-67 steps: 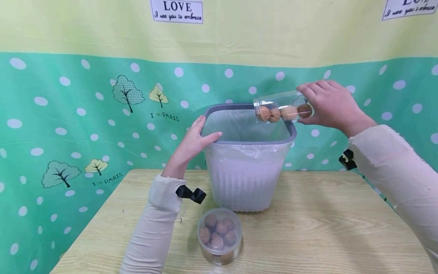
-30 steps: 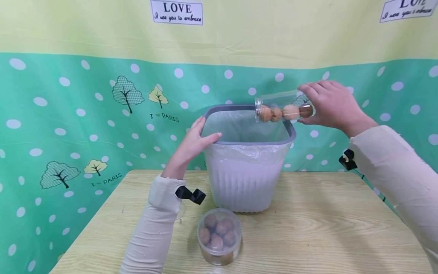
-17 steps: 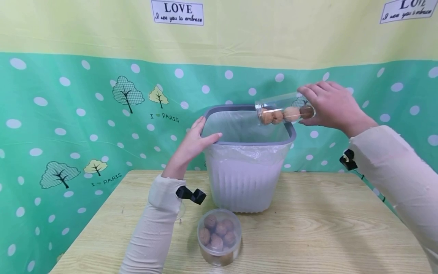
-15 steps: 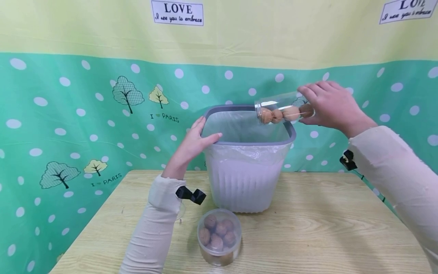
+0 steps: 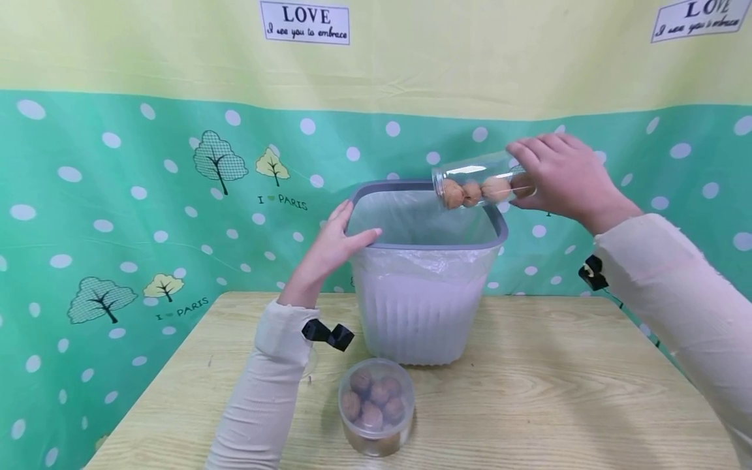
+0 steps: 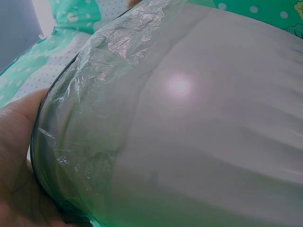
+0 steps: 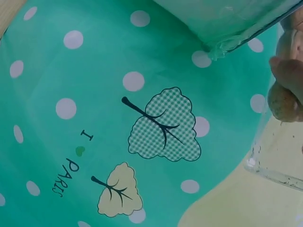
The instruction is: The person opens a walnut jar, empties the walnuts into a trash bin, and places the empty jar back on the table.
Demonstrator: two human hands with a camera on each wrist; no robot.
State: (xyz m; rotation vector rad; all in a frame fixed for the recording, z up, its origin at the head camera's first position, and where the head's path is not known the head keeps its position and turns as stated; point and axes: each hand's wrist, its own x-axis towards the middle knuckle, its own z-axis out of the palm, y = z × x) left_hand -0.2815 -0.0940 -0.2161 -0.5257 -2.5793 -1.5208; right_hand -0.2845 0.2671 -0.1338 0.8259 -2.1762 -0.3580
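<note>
My right hand point(image 5: 566, 173) grips the base end of a clear plastic jar point(image 5: 484, 168), which lies nearly on its side. Its mouth faces left over the back right rim of the trash bin. Several walnuts point(image 5: 496, 188) lie in a row along the jar's lower wall; in the right wrist view a walnut point(image 7: 282, 101) shows beside the thumb. My left hand point(image 5: 326, 251) holds the near left corner of the trash bin point(image 5: 420, 307), its thumb over the grey rim. A thin clear liner point(image 6: 94, 94) covers the bin's upper outside.
A round clear tub point(image 5: 377, 440) with walnuts in it stands in front of the bin on the wooden table point(image 5: 546, 385). A green and yellow printed cloth point(image 5: 176, 150) hangs behind. Small black cameras sit on both wrists.
My right hand and the jar have shifted slightly left and up over the last half second. The walnuts remain inside the jar. My left hand and the bin have stayed put.
</note>
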